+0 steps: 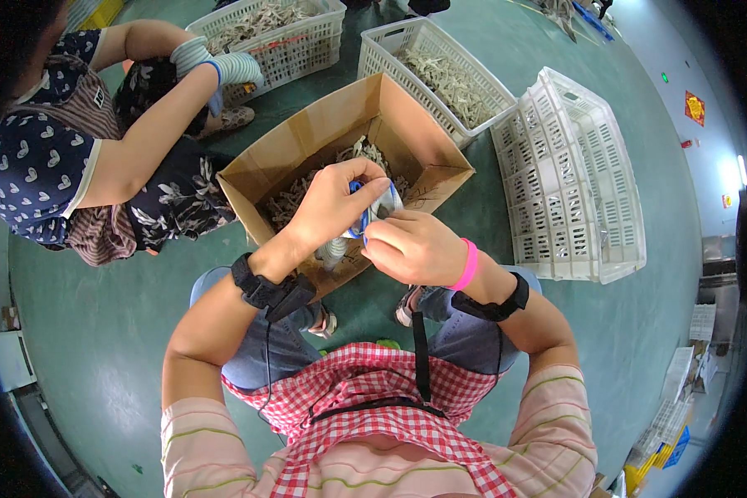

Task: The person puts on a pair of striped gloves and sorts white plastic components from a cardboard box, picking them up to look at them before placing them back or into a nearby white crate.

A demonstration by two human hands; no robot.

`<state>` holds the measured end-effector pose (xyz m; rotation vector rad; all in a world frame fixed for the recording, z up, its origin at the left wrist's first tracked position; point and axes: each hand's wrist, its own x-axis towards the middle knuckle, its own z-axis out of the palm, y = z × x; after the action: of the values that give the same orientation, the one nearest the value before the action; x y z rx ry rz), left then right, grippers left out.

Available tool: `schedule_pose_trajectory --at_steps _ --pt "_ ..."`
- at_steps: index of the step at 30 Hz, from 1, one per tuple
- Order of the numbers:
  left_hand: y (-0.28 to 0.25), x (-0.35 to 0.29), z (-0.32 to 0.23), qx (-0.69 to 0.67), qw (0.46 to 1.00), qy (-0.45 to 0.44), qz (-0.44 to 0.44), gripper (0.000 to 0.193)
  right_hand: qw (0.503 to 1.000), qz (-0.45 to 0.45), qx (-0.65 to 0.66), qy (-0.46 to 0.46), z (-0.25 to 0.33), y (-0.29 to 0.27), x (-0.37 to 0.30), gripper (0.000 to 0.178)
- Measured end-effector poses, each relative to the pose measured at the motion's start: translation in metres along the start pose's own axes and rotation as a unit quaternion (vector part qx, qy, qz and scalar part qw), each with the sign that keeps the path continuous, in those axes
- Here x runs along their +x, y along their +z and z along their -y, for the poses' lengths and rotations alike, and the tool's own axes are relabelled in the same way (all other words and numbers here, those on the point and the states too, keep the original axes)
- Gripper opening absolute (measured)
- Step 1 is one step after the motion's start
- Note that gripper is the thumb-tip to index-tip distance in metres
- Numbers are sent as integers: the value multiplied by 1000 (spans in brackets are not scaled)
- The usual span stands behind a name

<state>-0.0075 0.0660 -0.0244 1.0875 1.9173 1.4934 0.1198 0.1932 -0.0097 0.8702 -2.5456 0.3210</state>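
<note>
left hand (pixel 334 204) and right hand (pixel 415 247) each pinch a blue-edged glove (pixel 387 202) over an open cardboard box (pixel 415 124).

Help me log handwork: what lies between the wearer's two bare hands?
A blue-trimmed pale knit glove lies between left hand and right hand (head view).

Blue-cuffed glove (pixel 358 224) held by left hand (pixel 332 201) and right hand (pixel 419 246) over cardboard box (pixel 295 139), part-filled with pale scraps (pixel 289 201). White crate (pixel 548 174) placed right of box, co-worker (pixel 41 174) seated left of box.
</note>
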Motion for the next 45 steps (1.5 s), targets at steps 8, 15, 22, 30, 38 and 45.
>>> schedule_pose_trajectory --at_steps 8,15,22,30,38,45 --pt "5 5 -5 40 993 97 -49 14 974 119 -3 191 -5 -1 1 26" --pt "3 -9 -15 61 996 55 -46 10 958 138 162 192 2 25 -4 26" --pt "23 -7 -50 262 931 245 -68 5 848 -121 407 319 -41 76 -20 27" --pt "47 5 -45 338 886 317 -22 8 601 -312 630 380 -57 46 17 29" --pt "60 38 1 240 942 231 -44 17 429 -417 700 389 -82 24 -6 29" --pt "64 101 56 272 945 148 -102 25 409 -430 695 406 -78 20 -20 32"
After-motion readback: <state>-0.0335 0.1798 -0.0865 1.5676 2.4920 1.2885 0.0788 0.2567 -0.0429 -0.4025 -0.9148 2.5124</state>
